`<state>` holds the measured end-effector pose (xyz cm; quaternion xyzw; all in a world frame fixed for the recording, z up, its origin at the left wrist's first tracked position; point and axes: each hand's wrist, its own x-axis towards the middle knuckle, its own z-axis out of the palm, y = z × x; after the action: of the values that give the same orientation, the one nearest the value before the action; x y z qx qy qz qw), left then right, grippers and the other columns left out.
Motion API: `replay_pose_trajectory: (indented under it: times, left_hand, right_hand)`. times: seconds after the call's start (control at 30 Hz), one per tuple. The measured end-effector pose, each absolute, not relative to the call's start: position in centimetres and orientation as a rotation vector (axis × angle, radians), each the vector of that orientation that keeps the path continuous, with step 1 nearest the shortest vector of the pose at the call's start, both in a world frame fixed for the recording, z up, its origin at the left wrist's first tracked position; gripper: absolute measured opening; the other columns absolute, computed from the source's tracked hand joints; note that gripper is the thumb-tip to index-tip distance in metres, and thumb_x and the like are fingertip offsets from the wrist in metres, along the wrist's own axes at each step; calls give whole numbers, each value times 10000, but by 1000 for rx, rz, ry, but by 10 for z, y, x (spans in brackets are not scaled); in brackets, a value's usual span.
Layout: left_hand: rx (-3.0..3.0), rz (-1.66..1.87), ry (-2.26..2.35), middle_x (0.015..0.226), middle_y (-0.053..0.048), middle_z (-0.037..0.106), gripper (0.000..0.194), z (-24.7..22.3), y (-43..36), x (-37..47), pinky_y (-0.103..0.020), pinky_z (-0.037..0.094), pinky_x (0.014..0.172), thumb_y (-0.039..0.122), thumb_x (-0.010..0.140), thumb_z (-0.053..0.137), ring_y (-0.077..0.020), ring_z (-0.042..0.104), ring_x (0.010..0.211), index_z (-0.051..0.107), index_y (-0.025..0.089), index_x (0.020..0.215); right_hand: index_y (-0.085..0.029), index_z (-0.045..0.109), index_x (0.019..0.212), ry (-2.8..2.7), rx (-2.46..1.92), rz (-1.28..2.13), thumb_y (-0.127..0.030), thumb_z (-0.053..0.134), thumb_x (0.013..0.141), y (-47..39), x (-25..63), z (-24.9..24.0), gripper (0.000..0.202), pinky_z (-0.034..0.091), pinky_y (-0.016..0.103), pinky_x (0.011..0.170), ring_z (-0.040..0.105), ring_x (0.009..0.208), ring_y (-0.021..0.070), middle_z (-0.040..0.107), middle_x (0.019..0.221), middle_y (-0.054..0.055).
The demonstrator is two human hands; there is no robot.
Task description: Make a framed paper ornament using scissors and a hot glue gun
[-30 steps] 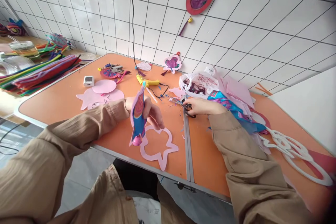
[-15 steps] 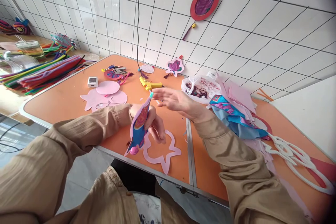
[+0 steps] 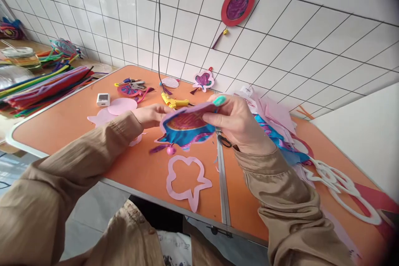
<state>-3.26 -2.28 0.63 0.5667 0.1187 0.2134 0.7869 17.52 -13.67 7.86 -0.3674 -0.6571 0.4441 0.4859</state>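
In front of me I hold a fabric pendant (image 3: 187,131) with a pink felt rim, a blue and red patterned face, and a mint-green loop (image 3: 219,100) at its right end. My right hand (image 3: 238,122) is closed on that right end, thumb across the front. My left hand (image 3: 152,115) is at the pendant's left edge, its fingertips hidden behind the felt. A pink bead (image 3: 170,149) with a purple tassel hangs from the lower left. Below on the table lies a pink cut-out felt frame (image 3: 171,183).
A yellow glue gun (image 3: 174,102) lies behind the pendant on the orange table (image 3: 137,166). Black-handled scissors (image 3: 225,141) lie by my right wrist. Felt and blue fabric (image 3: 277,133) are piled right, white loops (image 3: 343,187) beyond, pipe cleaners (image 3: 52,87) far left.
My right hand has gone from open beside the loop to closed on the pendant's end. The pendant has turned from upright to nearly level and risen. My left hand has shifted to its left edge.
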Motion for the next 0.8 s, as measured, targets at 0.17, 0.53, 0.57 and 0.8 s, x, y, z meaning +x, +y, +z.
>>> replay_pose_trajectory:
  times: [0.17, 0.53, 0.57, 0.8]
  left_hand:
    - [1130, 502, 333, 852, -148, 740, 843, 16, -36, -35, -331, 536, 707, 825, 806, 378, -261, 689, 803, 698, 64, 974]
    - [1429, 931, 599, 597, -36, 674, 279, 15, -63, -20, -222, 498, 507, 334, 610, 872, -124, 605, 516, 689, 125, 635]
    - [1433, 933, 598, 584, -34, 671, 258, 15, -63, -20, -217, 495, 496, 317, 627, 858, -121, 603, 506, 688, 124, 621]
    - [1378, 920, 601, 543, -18, 654, 171, 13, -63, -18, -206, 465, 463, 251, 632, 816, -109, 582, 469, 697, 131, 606]
  right_hand:
    - [-213, 694, 732, -1472, -1060, 990, -212, 745, 699, -134, 185, 70, 60, 568, 302, 625, 672, 686, 166, 698, 734, 0]
    - [-216, 737, 808, -1508, -1219, 985, -261, 768, 686, -122, 179, 51, 133, 579, 329, 639, 701, 721, 192, 743, 767, 17]
    - [-226, 738, 816, -1515, -1202, 998, -260, 767, 688, -122, 179, 51, 136, 584, 341, 662, 705, 747, 199, 743, 778, 14]
    - [-227, 714, 782, -1551, -1222, 946, -239, 721, 743, -121, 178, 46, 42, 576, 338, 662, 692, 722, 184, 721, 756, 6]
